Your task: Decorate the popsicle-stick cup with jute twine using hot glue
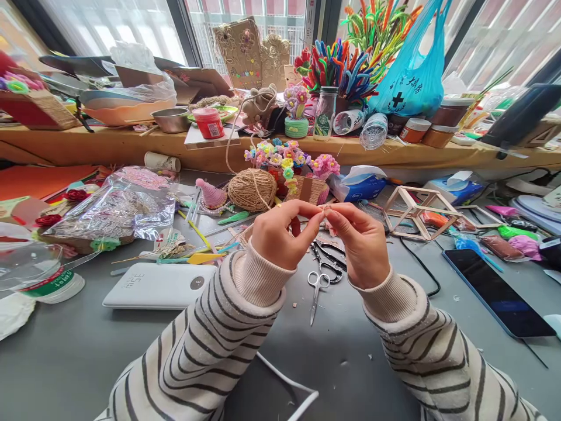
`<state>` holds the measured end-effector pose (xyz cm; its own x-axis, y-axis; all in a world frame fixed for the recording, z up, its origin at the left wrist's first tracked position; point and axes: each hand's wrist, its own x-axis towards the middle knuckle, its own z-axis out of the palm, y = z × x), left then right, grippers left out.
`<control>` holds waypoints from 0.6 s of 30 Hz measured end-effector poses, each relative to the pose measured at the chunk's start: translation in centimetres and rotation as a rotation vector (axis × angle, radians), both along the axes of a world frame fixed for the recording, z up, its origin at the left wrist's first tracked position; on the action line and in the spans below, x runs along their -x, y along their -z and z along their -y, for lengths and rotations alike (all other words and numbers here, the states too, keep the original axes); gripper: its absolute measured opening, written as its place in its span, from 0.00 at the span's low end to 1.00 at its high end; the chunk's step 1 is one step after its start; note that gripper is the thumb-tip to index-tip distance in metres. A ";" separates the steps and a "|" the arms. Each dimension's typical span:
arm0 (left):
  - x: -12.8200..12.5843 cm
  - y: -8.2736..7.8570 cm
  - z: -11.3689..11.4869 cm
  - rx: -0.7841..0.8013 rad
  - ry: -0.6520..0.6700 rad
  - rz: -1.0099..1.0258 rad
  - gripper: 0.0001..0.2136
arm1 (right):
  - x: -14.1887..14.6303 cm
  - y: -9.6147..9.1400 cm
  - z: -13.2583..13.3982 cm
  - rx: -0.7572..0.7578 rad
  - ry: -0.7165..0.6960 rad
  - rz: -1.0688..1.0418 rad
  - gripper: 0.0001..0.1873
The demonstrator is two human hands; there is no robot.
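My left hand and my right hand are raised over the middle of the table, their fingertips meeting. Both hands pinch at the same spot, around something too small to name. Just behind my left hand sits a ball of jute twine, one strand running down toward that hand. Beneath my hands lie small silver scissors, blades toward me. Black-handled pliers rest behind the scissors, partly hidden by my right hand.
A white power bank lies left, a phone right. A wooden stick frame stands behind my right hand. Crocheted flowers and a tissue pack line the back. A white cable crosses the front. The shelf holds jars and pipe cleaners.
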<state>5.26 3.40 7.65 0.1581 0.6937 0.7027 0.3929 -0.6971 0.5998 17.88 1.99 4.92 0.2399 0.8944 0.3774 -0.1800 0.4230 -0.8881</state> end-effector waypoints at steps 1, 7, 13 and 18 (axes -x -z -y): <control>0.0 0.0 0.0 0.006 0.005 -0.006 0.04 | 0.1 0.0 0.0 0.022 -0.009 -0.036 0.03; -0.1 0.0 -0.1 -0.022 0.029 -0.019 0.04 | 0.5 -0.3 0.1 0.100 -0.077 -0.194 0.02; 0.1 0.1 -0.1 -0.129 0.025 -0.087 0.03 | 0.4 -0.2 0.1 0.135 -0.123 -0.239 0.03; 0.4 0.0 -0.5 -0.139 0.086 -0.128 0.02 | 0.3 -0.5 0.0 0.183 -0.089 -0.245 0.06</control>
